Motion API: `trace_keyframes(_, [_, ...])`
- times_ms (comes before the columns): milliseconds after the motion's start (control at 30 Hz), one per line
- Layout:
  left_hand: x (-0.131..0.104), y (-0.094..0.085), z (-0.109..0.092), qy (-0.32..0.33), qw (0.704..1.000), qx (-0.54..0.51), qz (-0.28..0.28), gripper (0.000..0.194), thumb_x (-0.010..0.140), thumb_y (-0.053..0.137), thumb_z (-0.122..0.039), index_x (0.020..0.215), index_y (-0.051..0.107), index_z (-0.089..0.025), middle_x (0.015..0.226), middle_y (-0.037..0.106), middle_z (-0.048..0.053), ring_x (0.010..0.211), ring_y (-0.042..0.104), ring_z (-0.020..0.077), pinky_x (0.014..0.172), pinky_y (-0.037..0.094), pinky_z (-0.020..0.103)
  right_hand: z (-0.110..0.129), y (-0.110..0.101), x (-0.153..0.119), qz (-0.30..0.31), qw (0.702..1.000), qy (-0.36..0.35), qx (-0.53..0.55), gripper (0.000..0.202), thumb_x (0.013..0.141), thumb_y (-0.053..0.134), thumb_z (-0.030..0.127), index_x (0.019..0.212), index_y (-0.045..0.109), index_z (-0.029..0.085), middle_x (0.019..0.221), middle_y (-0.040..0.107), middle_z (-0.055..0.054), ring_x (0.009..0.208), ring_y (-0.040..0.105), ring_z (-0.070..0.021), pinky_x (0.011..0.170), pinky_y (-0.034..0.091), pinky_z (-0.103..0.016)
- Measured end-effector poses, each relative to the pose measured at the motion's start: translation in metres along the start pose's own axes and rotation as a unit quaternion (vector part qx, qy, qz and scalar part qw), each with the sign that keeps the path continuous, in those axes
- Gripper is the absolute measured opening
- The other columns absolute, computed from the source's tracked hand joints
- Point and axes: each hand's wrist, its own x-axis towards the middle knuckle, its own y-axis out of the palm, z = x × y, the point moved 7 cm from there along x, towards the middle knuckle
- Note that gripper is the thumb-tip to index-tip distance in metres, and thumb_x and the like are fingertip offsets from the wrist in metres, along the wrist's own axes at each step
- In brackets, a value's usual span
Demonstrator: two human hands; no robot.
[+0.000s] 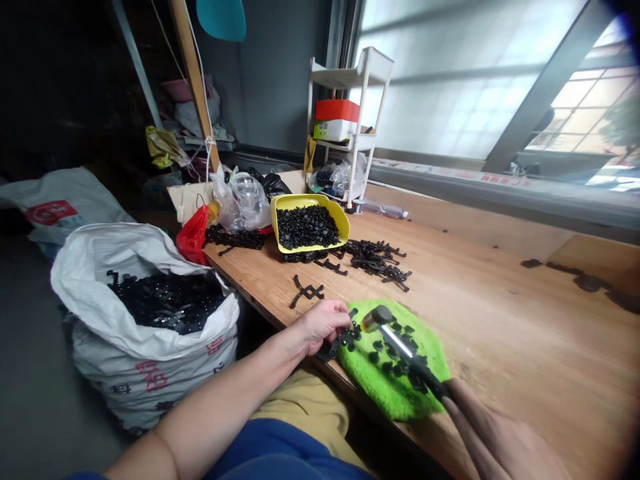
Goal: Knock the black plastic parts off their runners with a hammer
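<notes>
On the wooden table a bright green cloth [415,397] lies near the front edge, with several small black round pieces [387,367] on it. My left hand [325,325] pinches a black plastic part [345,341] at the cloth's left edge. My right hand [493,427] is wrapped round the black handle of a small hammer [400,343]. The hammer's head, dark with a yellow face, is over the cloth, just right of my left fingertips. Black branched parts [306,291] lie on the wood behind my left hand.
A yellow scoop tray [345,235] full of small black pieces stands farther back, beside piles of black parts [377,257]. At the left is a white sack [85,267] holding black parts. A red bag [193,237], clear plastic bags [245,200] and a white shelf rack [367,73] stand behind.
</notes>
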Motion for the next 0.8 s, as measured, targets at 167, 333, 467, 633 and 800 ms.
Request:
trace_keyframes(167, [0.000,0.001,-0.001,-0.003,1.000,0.004,0.002,0.013,0.061,0.053,-0.005,0.063,0.046,-0.015,0.041,0.043,-0.008,0.028,0.031,0.0017,0.028,0.015,0.014,0.002,-0.002,0.003,0.010,1.000,0.007,-0.022,0.039,0.096,0.030,0.037,0.117,0.054,0.016,0.086,0.066,-0.008,0.067,0.064,-0.0239,0.045,0.051,-0.024])
trace_keyframes(333, [0.002,0.000,0.001,-0.013,1.000,0.009,-0.001,0.013,0.061,0.053,-0.004,0.063,0.047,-0.015,0.041,0.043,-0.008,0.028,0.030,0.0019,0.028,0.015,0.014,0.012,-0.009,0.010,-0.019,0.998,-0.018,-0.061,0.038,0.098,0.027,0.033,0.119,0.050,0.012,0.097,0.064,-0.012,0.074,0.064,-0.0213,0.049,0.051,-0.021])
trace_keyframes(467, [0.002,0.000,0.000,-0.004,1.000,0.016,-0.002,0.012,0.061,0.052,-0.004,0.064,0.047,-0.015,0.043,0.044,-0.008,0.029,0.030,0.0019,0.028,0.015,0.014,0.024,-0.006,0.017,0.007,0.995,-0.069,-0.077,0.031,0.097,0.028,0.028,0.108,0.055,0.015,0.073,0.066,-0.005,0.055,0.062,-0.0183,0.036,0.044,-0.016])
trace_keyframes(633, [0.003,0.000,0.000,-0.010,1.000,0.024,-0.001,0.014,0.061,0.053,-0.004,0.063,0.046,-0.015,0.042,0.043,-0.008,0.028,0.030,0.0021,0.028,0.015,0.014,0.025,-0.009,0.022,0.012,0.997,-0.025,-0.079,0.037,0.098,0.024,0.033,0.100,0.058,0.019,0.078,0.066,-0.007,0.060,0.063,-0.0203,0.040,0.047,-0.018])
trace_keyframes(800, [0.003,-0.001,0.002,-0.008,1.000,0.029,0.005,0.012,0.061,0.054,-0.005,0.064,0.047,-0.015,0.041,0.045,-0.007,0.028,0.031,0.0026,0.029,0.017,0.014,0.004,0.007,-0.003,0.052,0.996,0.017,-0.069,0.038,0.098,0.024,0.037,0.108,0.056,0.019,0.092,0.065,-0.009,0.073,0.063,-0.0232,0.051,0.052,-0.024])
